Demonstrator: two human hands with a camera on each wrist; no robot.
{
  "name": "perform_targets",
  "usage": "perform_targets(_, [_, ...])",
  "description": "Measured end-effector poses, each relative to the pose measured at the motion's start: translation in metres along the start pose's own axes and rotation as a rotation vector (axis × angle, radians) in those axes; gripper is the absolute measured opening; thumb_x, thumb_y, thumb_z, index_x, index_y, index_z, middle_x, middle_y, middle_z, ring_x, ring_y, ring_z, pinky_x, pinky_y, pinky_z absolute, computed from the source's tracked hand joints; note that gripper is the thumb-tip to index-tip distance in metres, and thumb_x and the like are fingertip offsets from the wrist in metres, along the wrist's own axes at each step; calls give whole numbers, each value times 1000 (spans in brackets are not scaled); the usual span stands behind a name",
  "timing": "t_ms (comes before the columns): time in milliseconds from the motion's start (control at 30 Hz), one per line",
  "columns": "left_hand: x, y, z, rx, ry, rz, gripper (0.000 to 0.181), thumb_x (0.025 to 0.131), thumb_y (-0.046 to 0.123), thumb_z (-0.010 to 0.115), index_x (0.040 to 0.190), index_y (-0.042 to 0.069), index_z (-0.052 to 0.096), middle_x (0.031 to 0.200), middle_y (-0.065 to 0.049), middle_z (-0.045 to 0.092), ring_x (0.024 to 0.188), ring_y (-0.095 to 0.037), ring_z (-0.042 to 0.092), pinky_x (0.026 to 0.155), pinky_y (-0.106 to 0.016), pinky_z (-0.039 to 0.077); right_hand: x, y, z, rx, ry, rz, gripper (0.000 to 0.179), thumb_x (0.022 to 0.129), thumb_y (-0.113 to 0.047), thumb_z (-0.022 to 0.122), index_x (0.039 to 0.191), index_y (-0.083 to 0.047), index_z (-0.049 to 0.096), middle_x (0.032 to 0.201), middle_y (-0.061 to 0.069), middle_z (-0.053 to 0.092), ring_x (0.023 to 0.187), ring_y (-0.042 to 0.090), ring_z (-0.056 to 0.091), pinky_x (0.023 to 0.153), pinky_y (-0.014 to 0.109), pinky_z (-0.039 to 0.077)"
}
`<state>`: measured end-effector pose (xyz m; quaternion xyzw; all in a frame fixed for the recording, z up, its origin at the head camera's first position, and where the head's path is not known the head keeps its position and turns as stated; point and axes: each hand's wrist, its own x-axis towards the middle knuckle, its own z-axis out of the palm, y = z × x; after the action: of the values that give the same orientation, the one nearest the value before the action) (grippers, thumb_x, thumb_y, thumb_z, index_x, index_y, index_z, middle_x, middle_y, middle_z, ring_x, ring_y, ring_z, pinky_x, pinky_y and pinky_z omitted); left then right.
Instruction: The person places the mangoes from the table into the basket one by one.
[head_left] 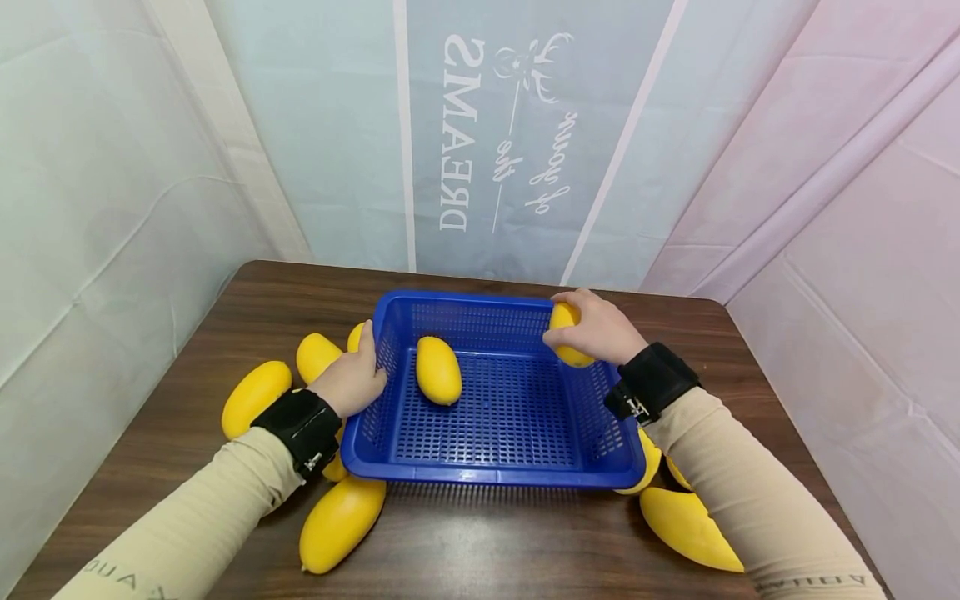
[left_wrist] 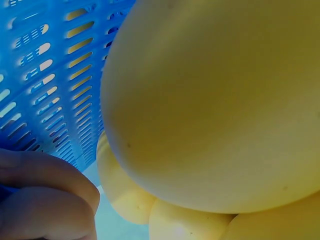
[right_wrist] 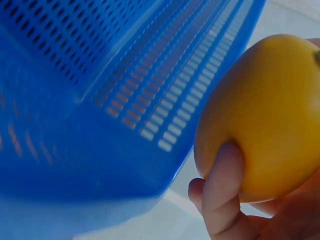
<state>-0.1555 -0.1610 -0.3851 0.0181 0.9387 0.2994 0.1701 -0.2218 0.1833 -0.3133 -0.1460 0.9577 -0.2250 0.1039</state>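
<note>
A blue plastic basket [head_left: 487, 475] with slotted walls stands on the table, and one yellow mango [head_left: 438, 371] lies inside toward its left end. My left hand [head_left: 351, 379] grips the basket's left rim. Close beside that hand, a large mango [left_wrist: 215, 100] fills much of the left wrist view. Over the basket's right end, my right hand [head_left: 600, 325] holds another mango [right_wrist: 265, 115], with fingers and thumb around it. In the head view this held mango [head_left: 570, 335] is partly covered by the fingers.
Several mangoes lie left of the basket, among them one mango [head_left: 257, 398] at the far left and one mango [head_left: 343, 523] by the front left corner. More mangoes, including a mango [head_left: 688, 527], lie at the front right, partly behind my right arm. A fabric backdrop [head_left: 517, 167] hangs behind the brown table [head_left: 510, 542].
</note>
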Motion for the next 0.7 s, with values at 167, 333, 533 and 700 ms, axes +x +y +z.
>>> perform_targets(167, [-1, 0, 0, 4, 4, 2, 84, 101, 19, 43, 154, -2, -19, 61, -7, 57, 44, -19, 59, 45, -28, 50, -2, -7, 13, 19, -18, -28, 68, 84, -35, 66, 144, -8, 49, 131, 16, 52, 96, 30, 56, 74, 35, 53])
perform_targets(333, [-1, 1, 1, 9, 14, 9, 84, 100, 19, 43, 154, -3, -18, 60, -7, 57, 43, -19, 58, 45, -28, 50, -4, -11, 26, 24, -10, -44, 69, 82, -35, 69, 143, -9, 51, 130, 15, 51, 96, 29, 56, 74, 35, 54])
perform_targets(533, [0, 0, 0, 13, 13, 7, 84, 100, 18, 43, 153, -3, -18, 60, -7, 57, 43, -19, 58, 44, -27, 50, -2, -9, 40, 5, -14, -36, 70, 80, -37, 70, 142, -9, 52, 137, 16, 50, 96, 30, 57, 76, 37, 55])
perform_targets(700, [0, 1, 0, 12, 5, 1, 84, 101, 19, 43, 153, -3, -19, 60, -7, 57, 43, -19, 58, 44, -26, 49, -2, -3, 49, -10, -35, -20, 70, 80, -37, 70, 142, -10, 53, 145, 18, 45, 99, 31, 57, 78, 39, 56])
